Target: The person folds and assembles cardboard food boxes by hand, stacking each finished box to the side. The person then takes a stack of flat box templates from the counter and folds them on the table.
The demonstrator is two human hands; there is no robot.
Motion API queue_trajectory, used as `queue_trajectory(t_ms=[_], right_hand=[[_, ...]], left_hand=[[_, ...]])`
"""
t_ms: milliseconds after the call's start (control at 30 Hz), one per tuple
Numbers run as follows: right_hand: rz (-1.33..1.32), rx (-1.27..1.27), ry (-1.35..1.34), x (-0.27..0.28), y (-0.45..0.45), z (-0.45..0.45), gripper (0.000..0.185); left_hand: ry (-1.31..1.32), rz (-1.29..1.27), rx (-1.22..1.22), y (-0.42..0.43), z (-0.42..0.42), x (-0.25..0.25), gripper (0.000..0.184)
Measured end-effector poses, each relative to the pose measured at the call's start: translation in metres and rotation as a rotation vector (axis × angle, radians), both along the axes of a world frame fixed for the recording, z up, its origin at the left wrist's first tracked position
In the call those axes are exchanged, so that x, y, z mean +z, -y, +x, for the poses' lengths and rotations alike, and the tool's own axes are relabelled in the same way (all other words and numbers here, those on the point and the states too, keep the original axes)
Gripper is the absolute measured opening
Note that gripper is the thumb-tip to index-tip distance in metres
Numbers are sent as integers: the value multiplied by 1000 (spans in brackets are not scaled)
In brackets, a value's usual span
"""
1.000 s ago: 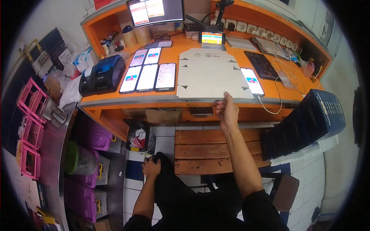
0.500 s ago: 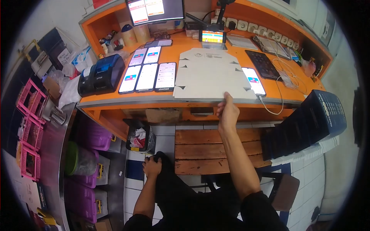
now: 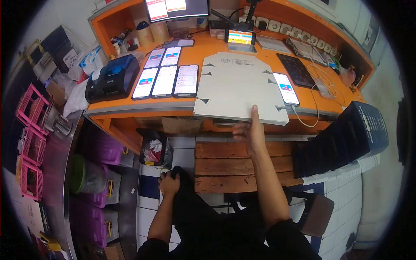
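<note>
A stack of flat, unfolded cardboard boxes, pale with notched edges and small printing at the far end, lies on the orange desk and juts over its front edge. My right hand grips the near edge, thumb on top and fingers lower down at the edge. My left hand rests over my knee in dark trousers, its fingers spread on the cloth. Beside the stack's right edge lies a lit phone with a cable plugged in. Several more lit phones lie to its left.
A black receipt printer stands at the desk's left. Behind are a monitor, a phone on a stand and a tablet. A wooden bench holds a dark blue stack of boxes. A bin stands below.
The cardboard stack has come toward me and now overhangs the desk edge. My right hand has moved slightly down with it, its fingers more extended. My left hand stays on my knee.
</note>
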State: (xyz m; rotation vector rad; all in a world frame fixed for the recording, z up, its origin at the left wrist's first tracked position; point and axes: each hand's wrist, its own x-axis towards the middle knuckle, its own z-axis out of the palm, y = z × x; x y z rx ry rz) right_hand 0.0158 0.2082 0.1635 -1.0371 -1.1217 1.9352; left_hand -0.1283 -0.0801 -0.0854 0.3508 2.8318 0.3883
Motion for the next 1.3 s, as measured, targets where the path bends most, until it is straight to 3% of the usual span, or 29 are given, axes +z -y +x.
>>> queue_trajectory(t_ms=[67, 300, 400, 467, 700, 900, 1000, 1067, 1100, 1133, 1167, 1200, 1233, 1267, 1300], right_hand=[[101, -91, -70, -8, -5, -7, 60], [97, -5, 18, -12, 16, 8, 60], [85, -57, -162, -8, 28, 7, 65], [-76, -89, -455, -6, 21, 1, 70], [-51, -76, -510, -1, 43, 25, 62], [-100, -86, -456, -23, 83, 113, 58], [51, -112, -374, -65, 89, 203, 71], [26, -148, -217, -53, 91, 258, 79], [54, -41, -268, -60, 80, 289, 81], [96, -52, -268, -52, 77, 306, 84], [56, -69, -246, -47, 72, 324, 82], [31, -74, -192, -57, 62, 354, 79], [6, -85, -147, -63, 61, 375, 78], [-19, -95, -102, -67, 60, 395, 77], [-79, -6, 30, -63, 51, 399, 83]], left_hand=[[9, 6, 0, 1, 1, 3, 55], [43, 9, -1, 6, 0, 2, 56], [52, 20, -3, 4, 1, 5, 56], [46, 13, -4, 4, 2, 1, 56], [14, 27, -6, 9, -1, -8, 56], [12, 34, -9, 11, 3, 0, 56], [-31, 30, -19, 14, 0, -10, 52], [-61, 105, -23, 14, 2, -7, 49], [-92, 181, -41, 13, 3, -7, 47], [-14, 479, -105, 11, -4, -6, 42], [39, 720, -7, 0, 4, -12, 44], [372, 881, 11, -15, 24, 43, 56], [815, 1241, 41, -25, 39, 53, 68], [1264, 1439, -126, -31, 56, 88, 82], [1287, 1431, -103, -33, 71, 105, 82]])
